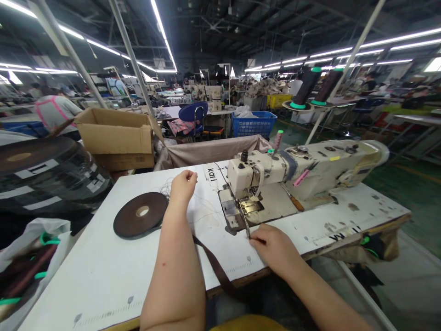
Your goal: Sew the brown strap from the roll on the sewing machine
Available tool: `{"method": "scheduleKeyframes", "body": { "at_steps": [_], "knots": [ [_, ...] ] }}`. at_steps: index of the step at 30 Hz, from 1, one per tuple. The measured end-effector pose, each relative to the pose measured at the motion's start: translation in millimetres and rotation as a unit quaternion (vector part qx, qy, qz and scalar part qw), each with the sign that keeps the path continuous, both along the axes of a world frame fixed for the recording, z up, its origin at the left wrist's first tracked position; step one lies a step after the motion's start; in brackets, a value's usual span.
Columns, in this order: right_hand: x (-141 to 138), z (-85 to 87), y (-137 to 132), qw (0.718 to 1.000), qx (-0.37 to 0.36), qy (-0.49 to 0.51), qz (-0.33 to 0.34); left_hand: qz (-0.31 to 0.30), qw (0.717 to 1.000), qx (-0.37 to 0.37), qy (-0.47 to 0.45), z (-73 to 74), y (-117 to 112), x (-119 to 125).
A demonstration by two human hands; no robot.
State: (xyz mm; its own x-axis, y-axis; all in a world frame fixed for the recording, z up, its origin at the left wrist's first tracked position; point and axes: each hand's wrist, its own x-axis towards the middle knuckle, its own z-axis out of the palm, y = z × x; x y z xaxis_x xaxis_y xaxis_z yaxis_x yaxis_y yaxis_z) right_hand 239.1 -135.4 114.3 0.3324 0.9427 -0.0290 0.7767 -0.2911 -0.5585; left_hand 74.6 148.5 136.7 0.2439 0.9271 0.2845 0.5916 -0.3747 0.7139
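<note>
My left hand (185, 185) is raised over the white table, its fingers pinched together. Whatever it may hold is too fine to make out; thin loose threads (206, 204) lie nearby. At the front of the sewing machine (262, 172), my right hand (274, 243) pinches the near end of a slim metal tool (247, 227), which points toward the needle area. Left of my left forearm lies a roll of dark brown tape (129, 216). A brown strip (215, 264) passes behind that forearm and hangs over the table's front edge.
A screwdriver (294, 201) lies on the machine bed, and pink-handled snips (303, 176) rest against the machine arm. Two dark thread cones (306, 87) stand behind. A cardboard box (115, 133) and large wrapped rolls (44, 179) flank the table's left side. A blue basket (253, 125) is farther back.
</note>
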Motion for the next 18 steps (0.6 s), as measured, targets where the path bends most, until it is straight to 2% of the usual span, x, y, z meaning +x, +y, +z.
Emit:
{"method": "scheduleKeyframes", "body": {
  "at_steps": [2,4,7,9,10,11,14,15,18],
  "knots": [
    [-1.9,6.4,-10.5,0.996,-0.017,0.068,0.053,0.006,1.000,0.002,0.001,-0.4,1.1,-1.3],
    [-3.5,15.4,-25.1,0.979,-0.062,0.136,0.141,0.012,1.000,0.004,0.004,-1.0,2.0,-2.0],
    [-1.0,29.0,-46.1,0.918,-0.154,0.206,0.303,0.019,1.000,0.006,0.013,-1.5,1.9,-1.6],
    [3.8,33.8,-52.1,0.885,-0.202,0.249,0.339,0.025,0.999,0.007,0.022,-0.3,0.4,-1.5],
    [6.5,34.1,-51.6,0.885,-0.210,0.259,0.324,0.032,0.999,0.006,0.028,1.1,-0.9,-1.8],
    [8.6,32.9,-48.8,0.900,-0.204,0.257,0.288,0.044,0.998,0.006,0.035,3.0,-2.4,-2.5],
    [8.9,24.1,-31.0,0.972,-0.120,0.155,0.130,0.098,0.993,0.002,0.063,11.8,-8.2,-7.2],
    [6.5,20.8,-24.0,0.986,-0.092,0.106,0.086,0.118,0.990,0.001,0.074,15.1,-10.2,-9.3],
    [-5.1,13.3,-6.1,0.996,-0.081,-0.022,0.038,0.162,0.981,-0.006,0.108,22.5,-14.9,-16.3]
  ]
}}
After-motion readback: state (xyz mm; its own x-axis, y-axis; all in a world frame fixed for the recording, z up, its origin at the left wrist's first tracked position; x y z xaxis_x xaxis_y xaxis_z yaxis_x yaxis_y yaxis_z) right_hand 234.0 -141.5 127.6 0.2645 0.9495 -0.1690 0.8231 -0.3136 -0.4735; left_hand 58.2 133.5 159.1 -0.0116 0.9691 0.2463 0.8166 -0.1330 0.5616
